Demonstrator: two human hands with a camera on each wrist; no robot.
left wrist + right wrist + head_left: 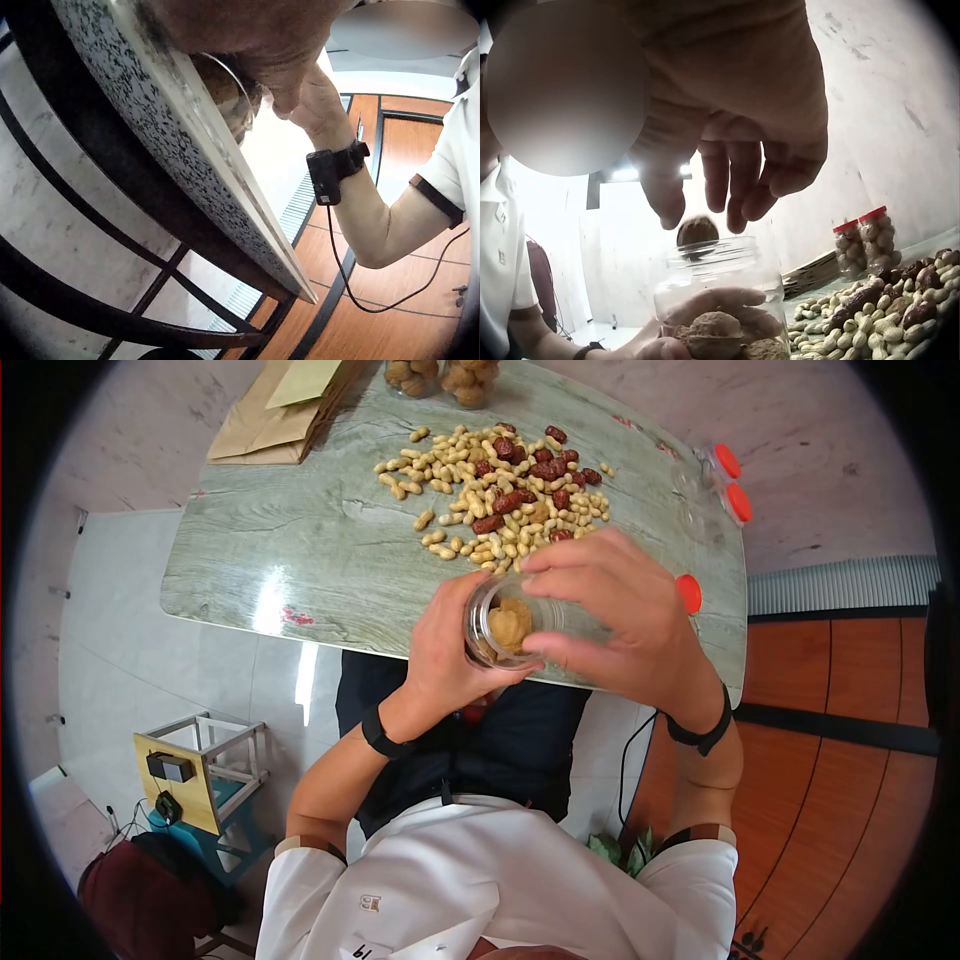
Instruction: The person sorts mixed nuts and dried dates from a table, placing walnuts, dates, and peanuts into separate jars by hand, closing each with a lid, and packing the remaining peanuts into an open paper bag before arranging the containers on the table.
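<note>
My left hand grips a clear plastic jar near the table's front edge, its mouth facing up. Several walnuts lie at the jar's bottom. Above the mouth, my right hand has its thumb and fingers spread apart and pointing down. One walnut is in the air at the jar's rim, just below the right fingertips and apart from them. In the left wrist view the left hand hides most of the jar.
Peanuts and red dates are heaped beyond the jar. Two walnut-filled jars stand at the back beside a brown paper bag. Clear jars with red lids are along the right edge, with another red lid nearer.
</note>
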